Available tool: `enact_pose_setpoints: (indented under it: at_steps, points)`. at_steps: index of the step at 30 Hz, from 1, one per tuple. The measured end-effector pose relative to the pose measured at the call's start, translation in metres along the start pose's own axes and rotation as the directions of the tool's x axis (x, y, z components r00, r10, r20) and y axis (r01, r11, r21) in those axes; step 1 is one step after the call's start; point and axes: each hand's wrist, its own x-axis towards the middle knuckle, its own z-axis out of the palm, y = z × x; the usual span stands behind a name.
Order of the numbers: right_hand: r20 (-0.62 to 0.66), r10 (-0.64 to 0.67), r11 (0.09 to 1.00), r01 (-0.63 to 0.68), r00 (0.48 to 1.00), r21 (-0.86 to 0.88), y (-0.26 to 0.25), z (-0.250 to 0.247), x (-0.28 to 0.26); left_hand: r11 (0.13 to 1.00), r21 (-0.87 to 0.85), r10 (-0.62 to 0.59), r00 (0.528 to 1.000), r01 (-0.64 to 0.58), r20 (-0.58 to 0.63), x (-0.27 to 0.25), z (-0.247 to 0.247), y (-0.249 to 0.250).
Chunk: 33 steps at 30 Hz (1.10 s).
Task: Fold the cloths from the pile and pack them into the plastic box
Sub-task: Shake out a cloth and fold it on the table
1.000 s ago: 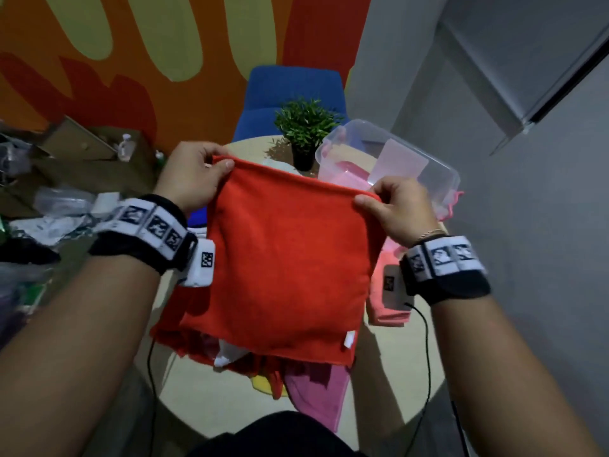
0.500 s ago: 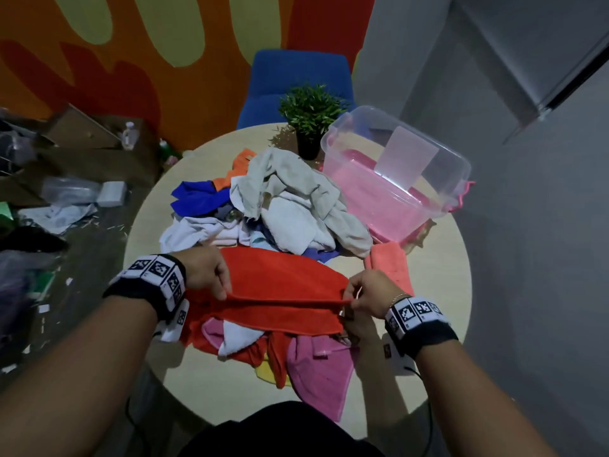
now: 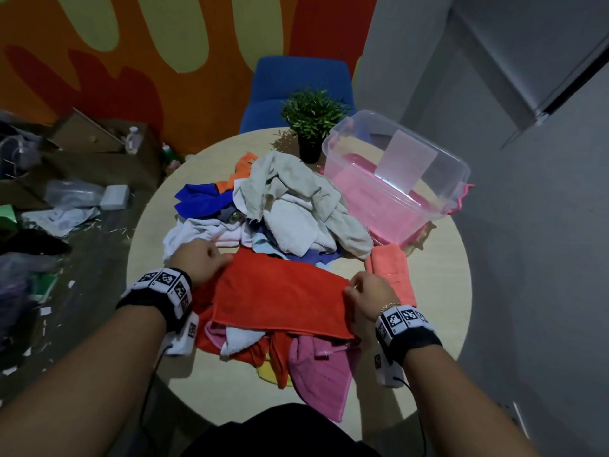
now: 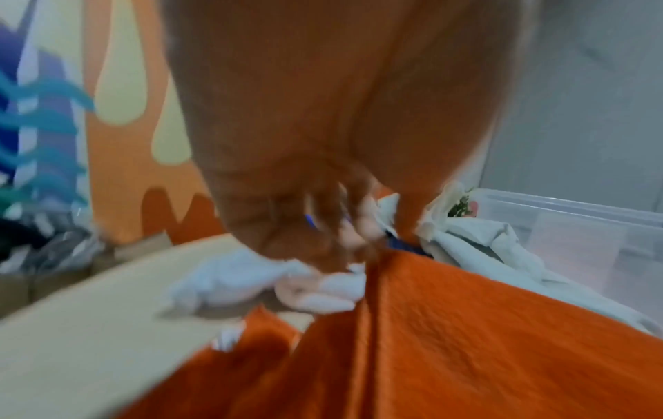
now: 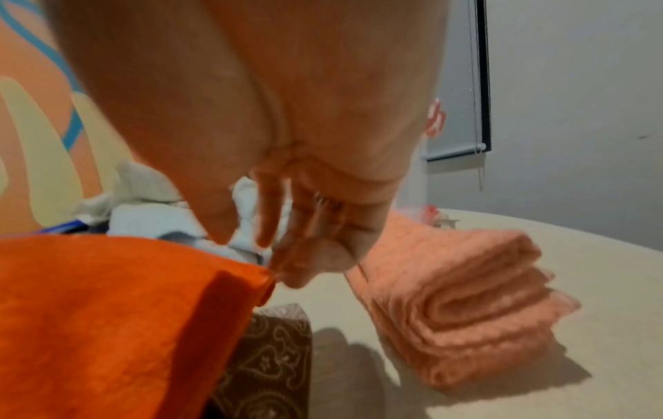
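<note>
The left hand and right hand each pinch a far corner of the red cloth. Because it lies on a lumpy pile, the fold could skew or drag loose cloths along.

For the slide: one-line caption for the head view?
Left hand and right hand pinch a folded red-orange cloth over the mixed cloth pile, beside a clear plastic box.
</note>
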Motion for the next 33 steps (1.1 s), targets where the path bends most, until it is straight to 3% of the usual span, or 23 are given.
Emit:
enact_pose_setpoints:
  at_steps: [1, 2, 5, 7, 9, 11, 15, 17, 19, 21, 23, 25, 26, 28, 30, 31, 33]
  points:
    - [-0.042, 0.045, 0.999, -0.044, 0.998, 0.015, 0.001, 0.005, 0.004, 0.997, -0.063, -0.054, 0.992, 0.047, -0.111, 0.004, 0.005, -0.001]
    - [-0.028, 0.073, 0.996, -0.071, 0.997, 0.046, 0.002, 0.011, 0.008, 0.989, -0.125, -0.093, 0.989, 0.079, -0.111, 0.008, 0.009, -0.001]
    - [0.025, 0.102, 0.984, -0.105, 0.994, 0.147, -0.001, 0.027, 0.014, 0.961, -0.235, -0.133, 0.989, 0.143, 0.059, 0.012, 0.026, 0.001]
    - [-0.044, 0.130, 0.955, -0.113, 0.991, 0.273, -0.004, 0.030, 0.016, 0.920, -0.354, -0.169, 0.985, 0.167, 0.026, 0.011, 0.029, 0.001]
    - [-0.133, 0.161, 0.904, -0.092, 0.978, 0.418, -0.006, 0.026, 0.016, 0.879, -0.460, -0.165, 0.985, 0.121, -0.056, 0.010, 0.031, 0.001]
    - [-0.216, 0.138, 0.870, -0.014, 0.966, 0.492, -0.004, 0.018, 0.015, 0.895, -0.444, -0.109, 0.982, 0.031, -0.151, 0.009, 0.025, 0.001]
    - [-0.351, 0.121, 0.797, 0.120, 0.929, 0.592, -0.001, -0.004, 0.010, 0.907, -0.413, -0.091, 0.920, -0.082, -0.382, 0.007, 0.001, 0.003]
    - [-0.380, 0.138, 0.732, 0.164, 0.915, 0.661, -0.005, -0.016, 0.007, 0.868, -0.472, -0.080, 0.895, -0.154, -0.439, 0.008, -0.007, 0.005]
    - [-0.388, 0.128, 0.735, 0.176, 0.913, 0.655, -0.010, -0.024, 0.007, 0.824, -0.530, -0.061, 0.898, -0.201, -0.436, 0.005, -0.013, 0.011]
    - [-0.388, 0.081, 0.803, 0.170, 0.918, 0.571, -0.014, -0.031, 0.006, 0.784, -0.561, -0.006, 0.901, -0.264, -0.433, 0.000, -0.022, 0.024]
    - [-0.341, 0.005, 0.921, 0.128, 0.940, 0.367, -0.022, -0.040, 0.000, 0.739, -0.559, 0.104, 0.884, -0.375, -0.456, -0.012, -0.035, 0.045]
    - [-0.314, -0.063, 0.984, 0.111, 0.947, 0.137, -0.037, -0.053, -0.010, 0.678, -0.514, 0.296, 0.835, -0.525, -0.463, -0.028, -0.049, 0.075]
    - [-0.338, -0.101, 0.983, 0.145, 0.936, 0.108, -0.048, -0.060, -0.015, 0.651, -0.481, 0.408, 0.805, -0.588, -0.432, -0.037, -0.054, 0.092]
    - [-0.400, -0.203, 0.902, 0.329, 0.894, 0.279, -0.076, -0.071, -0.024, 0.617, -0.412, 0.579, 0.742, -0.670, -0.338, -0.049, -0.058, 0.121]
    - [-0.437, -0.348, 0.693, 0.542, 0.829, 0.476, -0.104, -0.084, -0.033, 0.582, -0.410, 0.644, 0.706, -0.702, -0.294, -0.057, -0.058, 0.144]
    - [-0.456, -0.415, 0.625, 0.611, 0.787, 0.486, -0.115, -0.092, -0.037, 0.559, -0.437, 0.650, 0.700, -0.705, -0.297, -0.059, -0.059, 0.153]
    - [-0.498, -0.505, 0.603, 0.701, 0.705, 0.381, -0.126, -0.107, -0.043, 0.506, -0.485, 0.661, 0.682, -0.713, -0.313, -0.060, -0.062, 0.163]
